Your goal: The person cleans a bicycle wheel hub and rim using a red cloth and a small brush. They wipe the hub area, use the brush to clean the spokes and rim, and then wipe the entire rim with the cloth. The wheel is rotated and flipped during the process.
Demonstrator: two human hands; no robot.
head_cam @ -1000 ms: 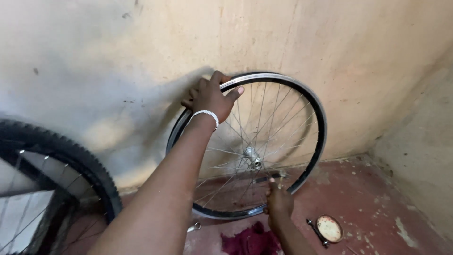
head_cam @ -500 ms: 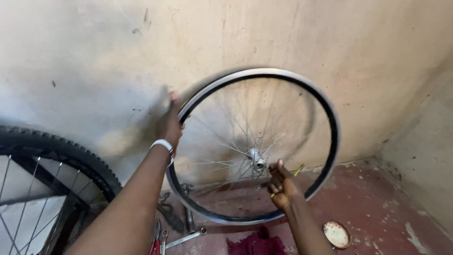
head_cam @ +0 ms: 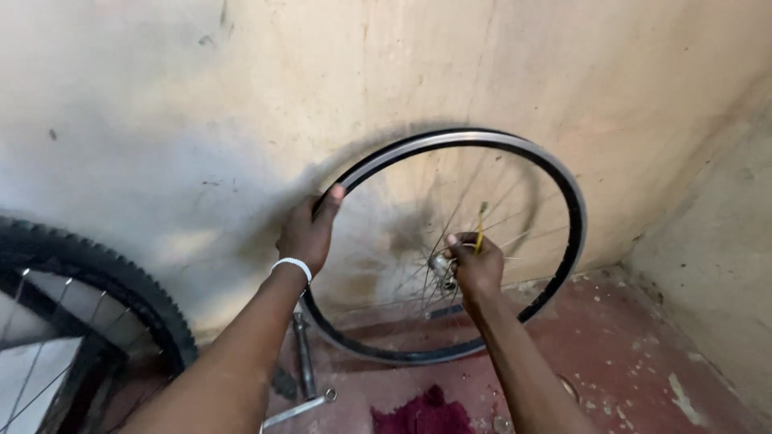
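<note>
Two bare forearms in shot, no sleeves anywhere up to the frame edge. Left hand point(head_cam: 308, 233) ungloved, with a thin white band point(head_cam: 291, 264) snug round the wrist, looking beaded or braided. Right hand point(head_cam: 476, 267) ungloved too, wrist plain, no band, no watch. No rings to be made out on either.

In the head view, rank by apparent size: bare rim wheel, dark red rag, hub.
1. bare rim wheel
2. dark red rag, partly cut off by the frame edge
3. hub, mostly hidden behind the right hand
</note>
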